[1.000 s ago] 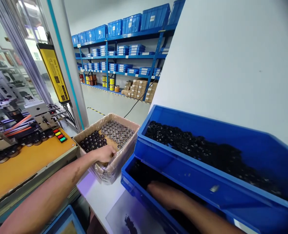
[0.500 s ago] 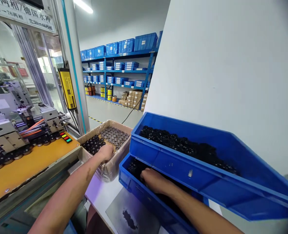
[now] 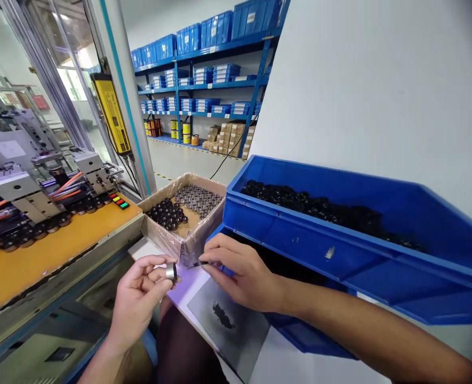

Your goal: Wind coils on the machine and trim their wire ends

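Observation:
Between the thumb and fingers of my left hand [image 3: 135,298] is a short metal ring [image 3: 170,272], silvery outside and dark inside. My right hand [image 3: 246,269] faces it from the right, pinching a small thin dark piece [image 3: 201,262] seen nearly edge-on; its kind is unclear. A gap separates the two parts. Behind the hands stands a plastic-wrapped box [image 3: 161,234] holding black round parts [image 3: 166,214] on one side and silvery rings [image 3: 199,199] on the other. My right forearm crosses in front of the lower blue bin [image 3: 308,336], whose contents are mostly hidden.
Above the lower bin sits another blue bin [image 3: 276,221] of black parts. A grey plate [image 3: 244,338] with a dark patch lies below my right hand. Leftward are a machine [image 3: 31,197], its orange worktop [image 3: 79,229] and coloured buttons [image 3: 119,201]. Blue shelving [image 3: 177,96] stands behind.
My left hand has come out of the box with a metal ring. My right hand has left the lower bin with a small dark piece. Both hands are now close together, and the view has shifted.

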`<action>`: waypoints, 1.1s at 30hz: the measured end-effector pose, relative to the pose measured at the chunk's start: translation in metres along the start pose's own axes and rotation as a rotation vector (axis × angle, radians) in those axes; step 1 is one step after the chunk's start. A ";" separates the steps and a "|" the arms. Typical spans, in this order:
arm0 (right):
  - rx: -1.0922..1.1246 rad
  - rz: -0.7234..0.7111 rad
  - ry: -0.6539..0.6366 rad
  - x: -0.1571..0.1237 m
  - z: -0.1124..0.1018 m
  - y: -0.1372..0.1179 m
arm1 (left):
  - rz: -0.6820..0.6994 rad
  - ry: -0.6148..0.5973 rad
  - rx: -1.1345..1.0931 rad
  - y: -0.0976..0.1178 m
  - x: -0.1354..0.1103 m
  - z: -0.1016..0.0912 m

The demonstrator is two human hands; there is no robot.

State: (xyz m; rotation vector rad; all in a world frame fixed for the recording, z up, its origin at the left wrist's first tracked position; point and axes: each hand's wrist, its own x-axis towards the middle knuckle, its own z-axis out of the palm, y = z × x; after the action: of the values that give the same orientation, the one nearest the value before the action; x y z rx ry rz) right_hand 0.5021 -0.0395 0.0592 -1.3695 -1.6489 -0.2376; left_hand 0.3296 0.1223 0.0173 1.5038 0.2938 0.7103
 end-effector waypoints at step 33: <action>0.232 -0.037 0.069 -0.023 0.036 -0.017 | -0.075 -0.011 -0.018 0.023 -0.028 0.033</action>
State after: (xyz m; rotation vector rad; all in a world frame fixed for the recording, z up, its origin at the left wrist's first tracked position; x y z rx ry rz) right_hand 0.4674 -0.0371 0.0294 -1.1446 -1.5914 -0.1096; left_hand 0.3221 0.0770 0.0355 1.4714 0.3326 0.6437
